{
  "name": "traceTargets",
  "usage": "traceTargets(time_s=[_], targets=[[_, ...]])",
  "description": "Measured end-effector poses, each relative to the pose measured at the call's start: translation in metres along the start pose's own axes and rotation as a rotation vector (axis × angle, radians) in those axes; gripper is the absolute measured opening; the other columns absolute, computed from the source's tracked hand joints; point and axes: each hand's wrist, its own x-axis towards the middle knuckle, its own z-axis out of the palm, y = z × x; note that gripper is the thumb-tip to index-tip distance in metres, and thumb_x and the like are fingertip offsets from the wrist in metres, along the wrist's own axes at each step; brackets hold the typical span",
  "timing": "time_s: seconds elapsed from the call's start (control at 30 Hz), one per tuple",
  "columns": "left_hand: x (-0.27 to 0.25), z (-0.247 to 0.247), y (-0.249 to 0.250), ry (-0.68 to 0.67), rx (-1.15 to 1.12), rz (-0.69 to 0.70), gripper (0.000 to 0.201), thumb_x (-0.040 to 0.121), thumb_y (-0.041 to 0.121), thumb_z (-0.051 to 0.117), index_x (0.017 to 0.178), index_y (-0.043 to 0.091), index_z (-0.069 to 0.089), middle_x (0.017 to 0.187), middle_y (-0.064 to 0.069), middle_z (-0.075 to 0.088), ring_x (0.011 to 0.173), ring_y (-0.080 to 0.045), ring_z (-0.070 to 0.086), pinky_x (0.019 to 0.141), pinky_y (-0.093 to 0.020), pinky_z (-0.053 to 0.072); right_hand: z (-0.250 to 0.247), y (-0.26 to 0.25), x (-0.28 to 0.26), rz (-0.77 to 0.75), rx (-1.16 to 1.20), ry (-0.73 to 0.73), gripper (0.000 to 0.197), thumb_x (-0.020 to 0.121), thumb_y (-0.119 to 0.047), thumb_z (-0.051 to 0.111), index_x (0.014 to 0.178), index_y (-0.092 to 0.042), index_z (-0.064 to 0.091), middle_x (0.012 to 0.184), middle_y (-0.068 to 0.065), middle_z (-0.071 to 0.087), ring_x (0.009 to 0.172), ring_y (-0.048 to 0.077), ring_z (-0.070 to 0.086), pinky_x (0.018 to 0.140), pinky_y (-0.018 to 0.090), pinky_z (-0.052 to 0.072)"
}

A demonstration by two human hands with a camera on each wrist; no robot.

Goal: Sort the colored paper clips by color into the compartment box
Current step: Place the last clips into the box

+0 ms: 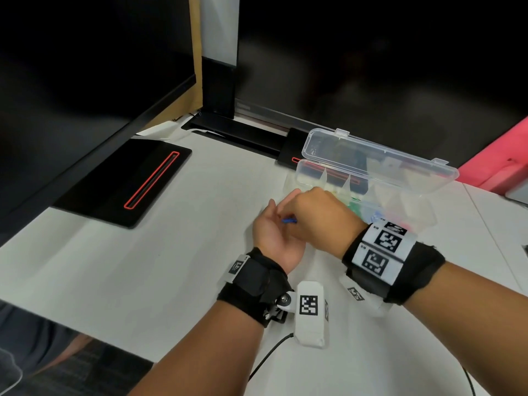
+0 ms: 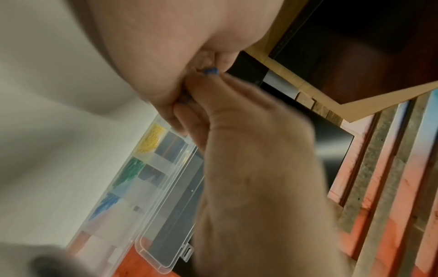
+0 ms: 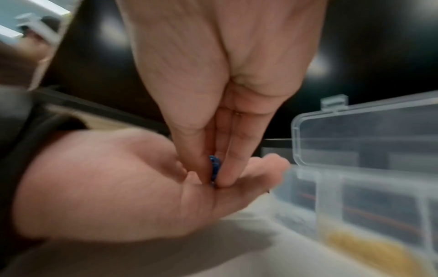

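My left hand [image 1: 271, 231] lies palm up and open on the white table, just left of the clear compartment box [image 1: 405, 178]. My right hand [image 1: 315, 214] reaches down over that palm. Its thumb and fingers pinch a few blue paper clips [image 3: 215, 168] against the left palm [image 3: 113, 187]. The blue clips [image 1: 289, 220] show between the two hands in the head view. In the left wrist view the box [image 2: 166, 215] holds yellow clips [image 2: 151, 138], green clips [image 2: 130, 172] and blue clips [image 2: 104, 204] in separate compartments. The right hand hides the left fingertips in the head view.
The box lid [image 1: 380, 155] stands open toward the back. A black monitor base with a red line [image 1: 128, 181] lies at the left, with a dark screen above it. A second black base [image 1: 294, 150] sits behind the box. A red object [image 1: 503, 155] is at the far right.
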Motion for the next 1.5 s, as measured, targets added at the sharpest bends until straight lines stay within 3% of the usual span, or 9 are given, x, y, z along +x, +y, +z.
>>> traceTargets(time_s=[0.13, 0.23, 0.37, 0.6, 0.87, 0.93, 1.07, 1.2, 1.5], targets=[[-0.001, 0.000, 0.003, 0.029, 0.069, 0.064, 0.050, 0.105, 0.036, 0.026, 0.128, 0.003, 0.057, 0.114, -0.019, 0.068, 0.097, -0.029, 0.069, 0.075, -0.035, 0.055, -0.003, 0.028, -0.014, 0.222, 0.847, 0.124, 0.013, 0.080, -0.006, 0.074, 0.088, -0.015, 0.078, 0.076, 0.002, 0.075, 0.073, 0.012, 0.071, 0.070, 0.015, 0.055], [-0.006, 0.011, 0.006, -0.026, 0.246, 0.095, 0.041, 0.103, 0.029, 0.036, 0.127, 0.005, 0.057, 0.121, -0.017, 0.066, 0.112, -0.028, 0.064, 0.099, -0.038, 0.048, -0.010, 0.063, -0.032, 0.421, 1.241, 0.317, 0.011, 0.080, 0.005, 0.073, 0.089, 0.000, 0.075, 0.079, 0.020, 0.072, 0.070, 0.021, 0.069, 0.072, 0.024, 0.060], [-0.012, 0.044, 0.014, -0.136, 0.549, 0.207, 0.029, 0.099, 0.018, 0.045, 0.122, 0.008, 0.062, 0.116, -0.012, 0.070, 0.109, -0.026, 0.066, 0.100, -0.036, 0.048, -0.013, 0.130, -0.041, 0.632, 0.869, 0.503, 0.011, 0.078, -0.002, 0.074, 0.074, -0.012, 0.075, 0.074, 0.014, 0.074, 0.068, 0.025, 0.071, 0.072, 0.024, 0.059], [0.002, 0.106, 0.029, -0.206, 1.071, 0.515, 0.021, 0.091, 0.012, 0.057, 0.105, 0.019, 0.071, 0.108, -0.004, 0.071, 0.100, -0.017, 0.065, 0.088, -0.031, 0.052, -0.007, 0.161, -0.012, 0.604, 0.158, 0.134, 0.014, 0.075, -0.008, 0.072, 0.088, -0.007, 0.078, 0.083, 0.010, 0.074, 0.079, 0.024, 0.069, 0.074, 0.031, 0.058], [0.027, 0.134, 0.042, -0.229, 1.639, 0.757, 0.038, 0.094, 0.009, 0.054, 0.129, 0.024, 0.058, 0.124, 0.009, 0.055, 0.092, -0.001, 0.058, 0.082, -0.015, 0.047, -0.013, 0.161, -0.009, 0.586, 0.105, -0.004, 0.018, 0.079, -0.013, 0.075, 0.095, -0.006, 0.071, 0.085, 0.010, 0.069, 0.081, 0.028, 0.069, 0.075, 0.033, 0.058], [0.032, 0.141, 0.046, -0.222, 1.843, 0.745, 0.047, 0.095, 0.010, 0.051, 0.140, 0.026, 0.049, 0.131, 0.008, 0.048, 0.082, -0.005, 0.058, 0.073, -0.012, 0.045, -0.017, 0.161, -0.012, 0.580, 0.121, -0.032, 0.017, 0.084, -0.011, 0.071, 0.100, -0.004, 0.071, 0.094, 0.012, 0.071, 0.087, 0.030, 0.069, 0.079, 0.037, 0.058], [0.043, 0.153, 0.052, -0.281, 2.220, 0.601, 0.053, 0.099, 0.017, 0.045, 0.151, 0.020, 0.032, 0.155, -0.003, 0.032, 0.140, -0.019, 0.033, 0.111, -0.025, 0.027, -0.036, 0.156, -0.027, 0.554, 0.019, 0.250, 0.019, 0.085, -0.013, 0.054, 0.090, -0.012, 0.073, 0.086, 0.012, 0.069, 0.077, 0.034, 0.063, 0.067, 0.033, 0.051], [0.041, 0.157, 0.052, -0.314, 2.448, 0.517, 0.032, 0.101, 0.013, 0.038, 0.123, 0.006, 0.061, 0.125, -0.015, 0.058, 0.119, -0.032, 0.053, 0.096, -0.033, 0.041, -0.043, 0.151, -0.056, 0.402, -0.023, 0.704, 0.027, 0.091, -0.028, 0.054, 0.114, -0.020, 0.067, 0.108, 0.009, 0.064, 0.100, 0.034, 0.057, 0.076, 0.038, 0.050], [0.039, 0.123, 0.039, -0.377, 2.700, 0.211, 0.030, 0.096, 0.030, 0.049, 0.110, 0.018, 0.072, 0.113, -0.002, 0.070, 0.105, -0.026, 0.062, 0.095, -0.035, 0.050, -0.026, 0.165, -0.083, 0.437, -0.053, 0.036, 0.038, 0.090, -0.022, 0.063, 0.127, -0.030, 0.063, 0.127, -0.003, 0.065, 0.117, 0.023, 0.058, 0.095, 0.029, 0.043]])
